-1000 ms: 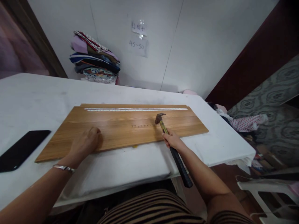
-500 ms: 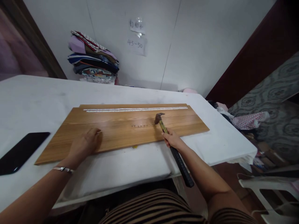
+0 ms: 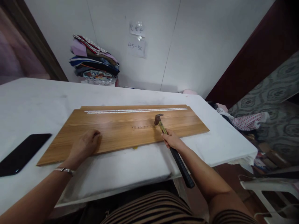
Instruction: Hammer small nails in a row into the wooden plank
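A wood-grain board (image 3: 116, 133) lies flat with a row of several small nails (image 3: 141, 126) standing along its middle. My right hand (image 3: 171, 138) is wrapped round a claw hammer (image 3: 161, 126), gripping it partway up the handle. The hammer's head is just right of the row, low over the board; whether it touches a nail cannot be made out. On the board's left part rests my left hand (image 3: 87, 143), its fingers curled in. Anything inside those fingers is hidden.
Two long white strips (image 3: 135, 110) run along the board's far side. A black phone-like slab (image 3: 23, 152) lies at the left on the white-covered table (image 3: 58, 93). Folded cloth (image 3: 95, 60) is stacked by the wall. A white plastic chair (image 3: 268, 189) stands at lower right.
The left hand's fingers have curled in more, with the hand staying in about the same place. My right hand and the hammer have hardly moved. The view has tilted slightly.
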Demonstrator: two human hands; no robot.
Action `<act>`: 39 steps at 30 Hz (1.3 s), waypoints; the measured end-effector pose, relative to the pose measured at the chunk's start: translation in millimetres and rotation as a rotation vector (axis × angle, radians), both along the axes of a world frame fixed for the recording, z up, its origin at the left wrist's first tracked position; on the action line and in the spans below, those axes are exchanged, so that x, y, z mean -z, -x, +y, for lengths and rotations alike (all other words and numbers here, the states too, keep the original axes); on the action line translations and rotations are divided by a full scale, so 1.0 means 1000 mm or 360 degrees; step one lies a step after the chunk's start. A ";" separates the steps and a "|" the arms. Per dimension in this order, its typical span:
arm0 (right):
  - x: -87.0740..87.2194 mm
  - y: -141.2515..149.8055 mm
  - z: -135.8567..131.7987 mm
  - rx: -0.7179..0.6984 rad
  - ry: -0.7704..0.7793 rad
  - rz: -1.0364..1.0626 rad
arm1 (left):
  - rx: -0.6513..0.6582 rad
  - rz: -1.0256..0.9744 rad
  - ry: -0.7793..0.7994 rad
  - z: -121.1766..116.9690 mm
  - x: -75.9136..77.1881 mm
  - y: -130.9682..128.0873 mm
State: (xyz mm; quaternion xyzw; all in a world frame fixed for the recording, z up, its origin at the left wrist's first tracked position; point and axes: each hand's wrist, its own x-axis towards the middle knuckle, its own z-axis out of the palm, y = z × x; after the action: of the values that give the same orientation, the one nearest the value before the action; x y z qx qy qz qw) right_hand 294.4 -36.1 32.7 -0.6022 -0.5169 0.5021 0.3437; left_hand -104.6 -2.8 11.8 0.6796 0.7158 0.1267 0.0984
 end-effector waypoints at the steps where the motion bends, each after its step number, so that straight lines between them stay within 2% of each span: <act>1: 0.000 0.000 0.000 -0.0006 0.0018 0.0012 | 0.0008 0.0001 0.0010 0.000 0.000 0.000; 8: -0.002 0.001 0.000 0.0019 -0.0005 -0.0016 | 0.0072 -0.0063 -0.0048 -0.001 0.000 0.001; 15: -0.002 -0.001 0.003 -0.0006 0.0002 -0.0045 | 0.0014 -0.0070 -0.0016 -0.002 -0.003 0.000; 21: -0.007 -0.002 0.002 -0.0015 -0.0001 -0.0047 | 0.0106 -0.0089 -0.0039 -0.003 -0.007 -0.002; 30: 0.000 -0.005 0.005 -0.0047 0.0000 -0.0005 | 0.0106 -0.0104 -0.0094 0.001 0.005 0.004; 39: -0.007 -0.007 0.004 -0.0056 -0.0031 0.0014 | 0.0068 -0.0178 -0.0151 0.001 0.011 0.008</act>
State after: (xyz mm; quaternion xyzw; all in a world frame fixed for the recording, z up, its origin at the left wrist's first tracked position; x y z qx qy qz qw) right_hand 301.2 -32.1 39.6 -0.5874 -0.5306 0.5057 0.3431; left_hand -112.6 -1.4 0.6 0.6904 0.6878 0.1963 0.1086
